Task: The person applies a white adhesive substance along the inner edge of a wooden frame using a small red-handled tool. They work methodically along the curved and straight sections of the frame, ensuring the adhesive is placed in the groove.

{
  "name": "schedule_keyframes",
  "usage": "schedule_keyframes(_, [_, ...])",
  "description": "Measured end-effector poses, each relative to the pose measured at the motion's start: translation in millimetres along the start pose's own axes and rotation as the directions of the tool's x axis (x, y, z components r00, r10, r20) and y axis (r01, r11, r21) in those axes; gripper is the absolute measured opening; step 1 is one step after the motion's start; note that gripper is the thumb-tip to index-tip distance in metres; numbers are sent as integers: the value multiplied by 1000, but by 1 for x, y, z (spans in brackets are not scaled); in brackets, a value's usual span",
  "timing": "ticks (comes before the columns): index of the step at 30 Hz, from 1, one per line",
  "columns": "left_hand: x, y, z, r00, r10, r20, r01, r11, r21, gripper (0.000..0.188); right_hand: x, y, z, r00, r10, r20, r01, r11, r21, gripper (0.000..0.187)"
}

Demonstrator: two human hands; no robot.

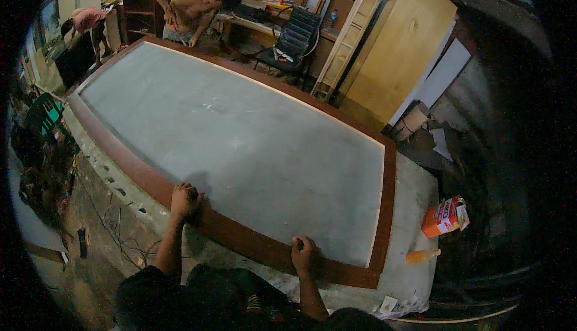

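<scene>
A large wooden frame [230, 230] with a reddish-brown border lies flat across the table in front of me. Inside its border is a smooth grey panel [252, 145], with a thin pale strip along the far and right inner edges. My left hand [186, 200] rests at the inner edge of the near border, fingers curled. Further right along the same border, my right hand [305, 253] has its fingers drawn together in a pinch. Whatever either hand may hold is hidden or too small to make out.
An orange-red can [442, 218] and an orange bottle [422, 256] stand or lie on the table [409, 199] at right. Across the frame works a shirtless person [187, 3]; another bends at far left. A black chair [294, 39] and leaning wooden panels [399, 42] are behind.
</scene>
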State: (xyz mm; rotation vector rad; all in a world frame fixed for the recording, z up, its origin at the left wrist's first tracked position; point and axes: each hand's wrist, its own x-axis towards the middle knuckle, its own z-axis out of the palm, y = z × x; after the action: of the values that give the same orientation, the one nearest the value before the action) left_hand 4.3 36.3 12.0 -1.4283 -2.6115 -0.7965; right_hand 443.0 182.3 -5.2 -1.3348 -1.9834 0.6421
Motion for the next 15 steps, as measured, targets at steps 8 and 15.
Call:
schedule_keyframes(8, [0,-3,2,999,37,35,-38,999,25,29,0,-12,-11,997,14,78,-6,995,-97,33])
schedule_keyframes(15, [-3,-2,8,999,34,-21,-33,998,61,31,6,-34,-22,991,55,124,-41,993,-113,26])
